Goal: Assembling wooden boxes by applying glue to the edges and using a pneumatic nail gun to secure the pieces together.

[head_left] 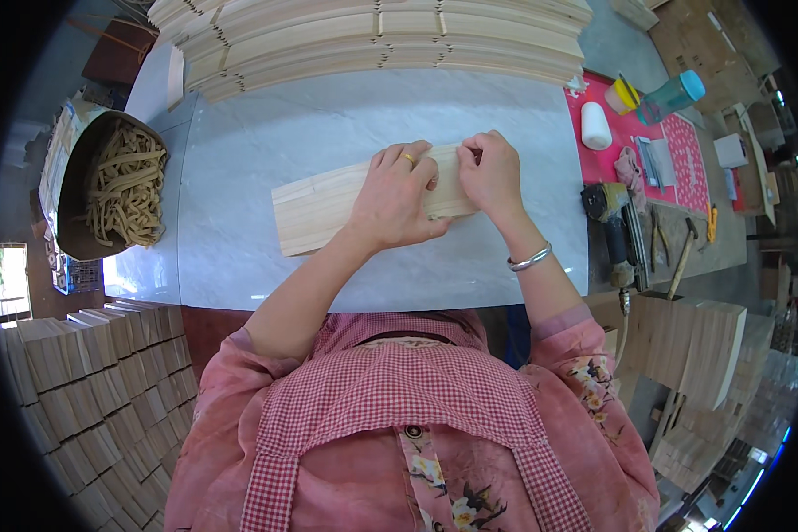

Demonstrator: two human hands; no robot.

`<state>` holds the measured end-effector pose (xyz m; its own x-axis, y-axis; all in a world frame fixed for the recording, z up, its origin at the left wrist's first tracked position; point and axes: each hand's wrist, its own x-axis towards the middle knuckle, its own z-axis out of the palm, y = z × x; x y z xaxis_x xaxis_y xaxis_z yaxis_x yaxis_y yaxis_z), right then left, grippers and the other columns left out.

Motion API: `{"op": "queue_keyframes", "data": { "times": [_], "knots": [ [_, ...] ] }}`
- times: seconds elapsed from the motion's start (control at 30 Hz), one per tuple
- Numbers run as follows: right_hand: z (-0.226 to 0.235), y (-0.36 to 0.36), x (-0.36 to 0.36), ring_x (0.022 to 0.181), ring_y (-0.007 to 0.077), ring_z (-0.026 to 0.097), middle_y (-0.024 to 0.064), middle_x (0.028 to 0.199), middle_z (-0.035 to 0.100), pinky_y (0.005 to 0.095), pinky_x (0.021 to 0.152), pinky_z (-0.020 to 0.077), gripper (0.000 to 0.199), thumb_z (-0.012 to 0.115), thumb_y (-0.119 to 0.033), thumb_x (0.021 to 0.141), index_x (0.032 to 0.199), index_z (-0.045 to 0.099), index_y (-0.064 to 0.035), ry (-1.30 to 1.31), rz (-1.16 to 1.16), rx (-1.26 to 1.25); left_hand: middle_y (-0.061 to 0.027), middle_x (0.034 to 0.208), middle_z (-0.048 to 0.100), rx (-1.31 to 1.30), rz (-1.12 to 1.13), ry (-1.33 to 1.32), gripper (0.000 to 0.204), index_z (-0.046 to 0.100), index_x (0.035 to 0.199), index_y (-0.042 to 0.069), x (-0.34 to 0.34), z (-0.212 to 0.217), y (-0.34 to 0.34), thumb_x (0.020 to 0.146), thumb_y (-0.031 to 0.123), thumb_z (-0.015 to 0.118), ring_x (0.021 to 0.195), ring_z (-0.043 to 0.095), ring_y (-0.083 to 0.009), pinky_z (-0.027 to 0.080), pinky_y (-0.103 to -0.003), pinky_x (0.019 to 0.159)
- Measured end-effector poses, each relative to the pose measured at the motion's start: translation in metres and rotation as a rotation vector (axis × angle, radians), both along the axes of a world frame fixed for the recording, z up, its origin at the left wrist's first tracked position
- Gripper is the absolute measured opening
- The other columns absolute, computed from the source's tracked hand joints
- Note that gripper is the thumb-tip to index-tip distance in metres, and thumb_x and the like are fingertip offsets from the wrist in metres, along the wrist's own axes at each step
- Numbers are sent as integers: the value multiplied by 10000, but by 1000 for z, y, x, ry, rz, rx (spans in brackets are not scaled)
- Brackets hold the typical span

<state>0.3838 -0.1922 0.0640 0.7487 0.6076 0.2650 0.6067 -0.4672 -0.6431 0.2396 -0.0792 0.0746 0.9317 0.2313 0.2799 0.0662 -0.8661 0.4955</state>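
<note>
A pale wooden board (315,211) lies flat on the white marbled table (266,133), running from left to right. My left hand (395,195) presses down on the board's middle, fingers curled over its far edge. My right hand (492,173) grips the board's right end, with fingers pinched at its top edge. A ring shows on the left hand and a silver bangle on the right wrist.
Long stacked wooden slats (381,40) line the table's far edge. A dark bin of wood strips (120,186) stands at the left. Stacks of small boards (97,381) sit lower left and lower right (709,346). On the red mat: white roll (595,126), teal bottle (674,94), nail gun (614,222), hammer (683,253).
</note>
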Motion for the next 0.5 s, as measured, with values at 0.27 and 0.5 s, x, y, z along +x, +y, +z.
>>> {"op": "queue_keyframes", "data": {
  "times": [0.27, 0.5],
  "knots": [
    [2, -41, 10, 752, 221, 622, 102, 930, 657, 329, 700, 520, 232, 697, -95, 877, 1098, 683, -27, 40, 69, 23, -179, 1341, 542, 20, -18, 9, 459, 561, 901, 82, 1, -1, 3, 633, 374, 793, 1214, 490, -351, 363, -436, 1057],
    [10, -235, 61, 966, 397, 620, 239, 1122, 638, 459, 855, 514, 483, 726, -220, 881, 1287, 578, -5, -470, -349, -375, -179, 1346, 541, 31, -10, -10, 461, 587, 903, 80, 2, -3, 5, 655, 414, 785, 1220, 490, -348, 357, -446, 1067]
  ]
}}
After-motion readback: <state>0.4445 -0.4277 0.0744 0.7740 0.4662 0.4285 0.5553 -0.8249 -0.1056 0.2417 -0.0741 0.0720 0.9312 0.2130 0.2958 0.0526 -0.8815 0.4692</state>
